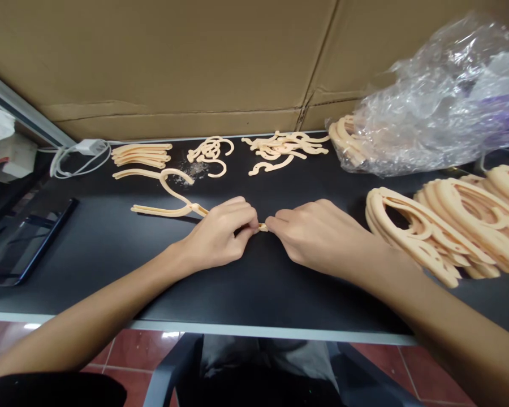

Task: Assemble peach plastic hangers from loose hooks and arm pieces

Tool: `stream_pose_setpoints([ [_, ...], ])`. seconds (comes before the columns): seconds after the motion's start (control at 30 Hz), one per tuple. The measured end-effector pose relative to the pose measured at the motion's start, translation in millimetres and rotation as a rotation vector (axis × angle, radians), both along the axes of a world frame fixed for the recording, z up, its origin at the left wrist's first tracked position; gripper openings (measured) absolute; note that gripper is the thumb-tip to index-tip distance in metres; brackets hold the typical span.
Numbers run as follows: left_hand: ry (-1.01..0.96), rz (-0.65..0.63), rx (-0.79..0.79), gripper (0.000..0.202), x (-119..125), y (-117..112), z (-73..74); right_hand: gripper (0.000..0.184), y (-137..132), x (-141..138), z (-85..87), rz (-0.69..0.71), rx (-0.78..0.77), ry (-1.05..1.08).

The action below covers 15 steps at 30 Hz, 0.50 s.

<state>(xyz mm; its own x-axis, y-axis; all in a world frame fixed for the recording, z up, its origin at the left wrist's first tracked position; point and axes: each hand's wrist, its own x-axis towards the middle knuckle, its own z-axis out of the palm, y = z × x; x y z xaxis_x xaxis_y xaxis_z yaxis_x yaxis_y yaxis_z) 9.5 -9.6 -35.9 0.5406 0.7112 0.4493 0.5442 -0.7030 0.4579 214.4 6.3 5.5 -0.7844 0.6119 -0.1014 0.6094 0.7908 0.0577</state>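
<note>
the work in hand is a close two-handed pinch above the middle of the black bench (254, 294). the left hand (216, 234) is curling its fingers (237, 209) around the stem of a forked peach plastic hanger frame (161, 210), while the right hand (318, 237) is pressing its fingertips (275, 217) toward a small plastic tip (263, 227) poking out between the hands. the left fingers are clamped on the stem; the right ones are bunched at the tip, though i cannot tell whether they are closed on it or only touching it. the frame is reaching out from the left hand toward nine o'clock, its tines resting on the bench, and a curved plastic hook arm (152, 175) is rising from it toward eleven o'clock. from the hands, a bundle of straight strips (142, 155) is lying at eleven o'clock, a tangle of curled hooks (210, 152) at twelve, and a loose heap of mixed pieces (284, 150) at one. a crumpled clear plastic bag (432, 102) is sitting at two o'clock, and a stack of large finished-looking hangers (428, 232) is lying at three. a white charger (87, 147) is trailing its cable at ten o'clock. no brand, label or readable writing is showing on anything in view.
</note>
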Motion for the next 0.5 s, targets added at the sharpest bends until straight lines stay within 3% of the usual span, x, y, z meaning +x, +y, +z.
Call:
stream_pose_setpoints([
  [0.13,-0.023,0.092,-0.046,0.016,2.7,-2.0,3.1,0.027,-2.8,-0.1,1.1,0.015,0.023,-0.01],
  [0.3,-0.027,0.1,0.014,0.01,0.8,-0.7,0.6,0.028,-0.6,0.3,2.3,-0.054,0.021,0.019],
  [0.5,-0.079,0.176,0.067,0.009,-0.3,-0.3,-3.2,0.033,8.0,4.0,-6.3,-0.107,-0.045,0.236],
])
